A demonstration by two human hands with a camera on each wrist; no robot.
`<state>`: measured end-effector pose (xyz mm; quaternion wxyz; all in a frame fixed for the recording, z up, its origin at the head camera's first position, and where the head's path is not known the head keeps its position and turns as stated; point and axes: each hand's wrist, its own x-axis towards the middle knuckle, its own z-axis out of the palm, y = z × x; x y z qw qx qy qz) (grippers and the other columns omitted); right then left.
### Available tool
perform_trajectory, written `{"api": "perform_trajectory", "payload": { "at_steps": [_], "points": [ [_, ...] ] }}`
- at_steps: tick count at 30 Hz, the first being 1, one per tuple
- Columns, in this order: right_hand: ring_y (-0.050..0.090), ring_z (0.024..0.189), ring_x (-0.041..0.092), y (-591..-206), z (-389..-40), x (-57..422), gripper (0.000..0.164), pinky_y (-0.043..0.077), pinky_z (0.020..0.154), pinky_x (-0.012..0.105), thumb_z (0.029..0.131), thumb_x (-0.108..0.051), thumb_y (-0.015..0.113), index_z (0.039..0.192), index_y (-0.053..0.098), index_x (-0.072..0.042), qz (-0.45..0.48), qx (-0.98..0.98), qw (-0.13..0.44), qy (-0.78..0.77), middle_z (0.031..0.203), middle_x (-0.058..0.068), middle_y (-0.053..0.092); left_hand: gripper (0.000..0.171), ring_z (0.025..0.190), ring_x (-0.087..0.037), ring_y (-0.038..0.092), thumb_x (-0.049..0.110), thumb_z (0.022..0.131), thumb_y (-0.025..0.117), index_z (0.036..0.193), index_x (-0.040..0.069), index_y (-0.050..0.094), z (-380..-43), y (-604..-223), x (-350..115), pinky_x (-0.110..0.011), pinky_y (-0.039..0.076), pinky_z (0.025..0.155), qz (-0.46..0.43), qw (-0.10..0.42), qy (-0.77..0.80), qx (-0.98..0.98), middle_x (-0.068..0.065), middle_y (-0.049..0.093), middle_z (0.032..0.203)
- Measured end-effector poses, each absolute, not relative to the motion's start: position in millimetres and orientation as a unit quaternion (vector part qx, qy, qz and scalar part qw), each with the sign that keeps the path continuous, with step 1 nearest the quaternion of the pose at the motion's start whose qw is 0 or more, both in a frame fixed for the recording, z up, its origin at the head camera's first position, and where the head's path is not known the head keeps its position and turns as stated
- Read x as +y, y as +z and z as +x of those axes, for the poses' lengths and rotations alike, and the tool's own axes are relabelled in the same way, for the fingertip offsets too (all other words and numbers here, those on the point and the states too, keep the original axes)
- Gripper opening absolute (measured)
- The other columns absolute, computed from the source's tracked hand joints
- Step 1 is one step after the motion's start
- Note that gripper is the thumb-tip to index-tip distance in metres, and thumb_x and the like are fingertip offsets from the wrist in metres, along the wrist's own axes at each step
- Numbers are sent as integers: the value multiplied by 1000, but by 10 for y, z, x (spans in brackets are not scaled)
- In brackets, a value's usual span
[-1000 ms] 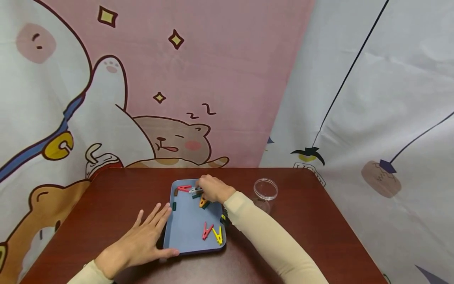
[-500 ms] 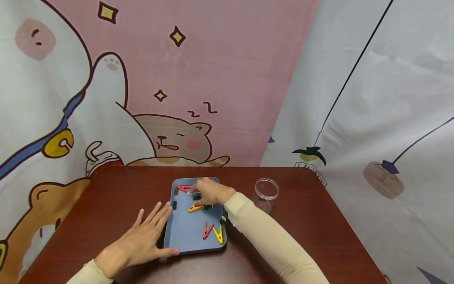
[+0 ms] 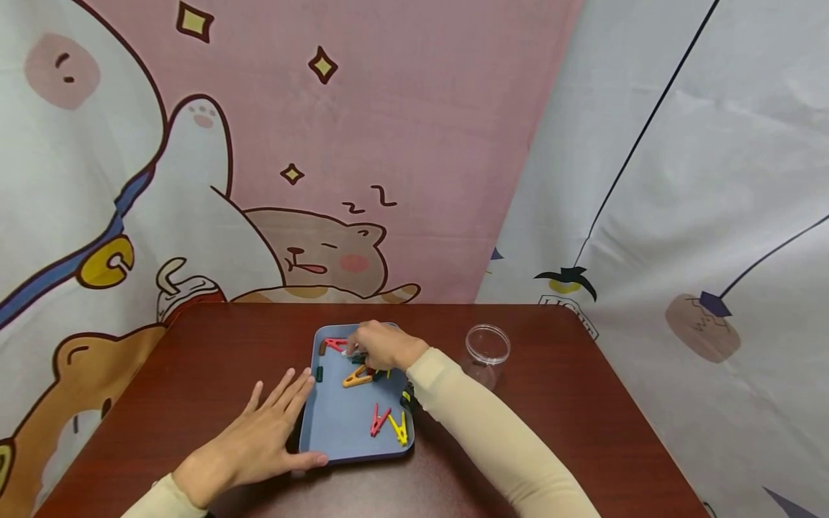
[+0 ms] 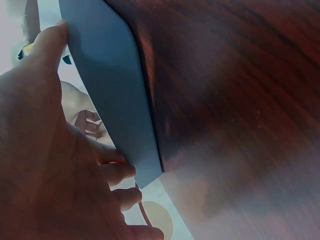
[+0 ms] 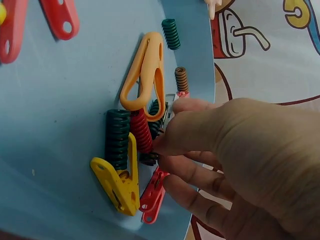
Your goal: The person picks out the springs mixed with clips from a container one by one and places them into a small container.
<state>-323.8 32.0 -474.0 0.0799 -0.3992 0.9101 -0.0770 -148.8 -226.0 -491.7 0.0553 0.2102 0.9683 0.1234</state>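
A blue tray (image 3: 343, 424) holds clothespin-like plastic clips and coil springs. My left hand (image 3: 255, 439) lies with spread fingers along its left side, thumb at the near corner, touching the outer wall (image 4: 107, 85). My right hand (image 3: 385, 345) reaches into the far part, fingers bent over the pile. In the right wrist view its thumb tip meets the end of a red spring (image 5: 141, 131); whether it pinches the spring is hidden. Close by lie an orange clip (image 5: 148, 72), a dark green spring (image 5: 117, 137), a yellow clip (image 5: 117, 185) and a red clip (image 5: 153, 195).
A clear round jar (image 3: 486, 352) stands right of the tray on the brown table (image 3: 550, 410). A small green spring (image 5: 171, 34) and a brown spring (image 5: 181, 79) lie along the tray wall. Another yellow clip (image 3: 399, 430) sits at the near right. A printed cloth (image 3: 421, 144) hangs behind.
The orange clip has turned and shifted left, out from under my right hand, and now lies apart from its fingers. Red now shows beside it. My left hand keeps its place.
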Motion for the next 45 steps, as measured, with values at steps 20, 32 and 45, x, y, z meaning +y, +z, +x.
{"api": "perform_trajectory", "payload": {
  "at_steps": [20,32,45],
  "points": [
    [77,118,7,-4710,-3181,208,42,66,103,25,101,-24,95,141,86,-16,-382,916,113,-46,133,-2,85,140,181,-49,24,99,89,69,184,4,30,-1498,-4903,-2235,-90,19,135,205,66,125,969,-16,24,196],
    [70,99,6,-4727,-3178,219,31,65,89,24,105,-11,89,135,89,-18,-371,919,122,-54,121,-1,84,140,181,-49,23,100,89,69,185,5,30,-1500,-4903,-2241,-91,18,135,205,72,123,968,-16,23,196],
    [71,95,6,-4709,-3186,295,30,64,83,20,106,-9,86,134,89,-20,-384,911,123,-87,128,2,85,141,182,-49,22,100,89,69,185,5,29,-1494,-4885,-2232,-91,17,135,203,78,123,968,-15,23,196]
  ]
}}
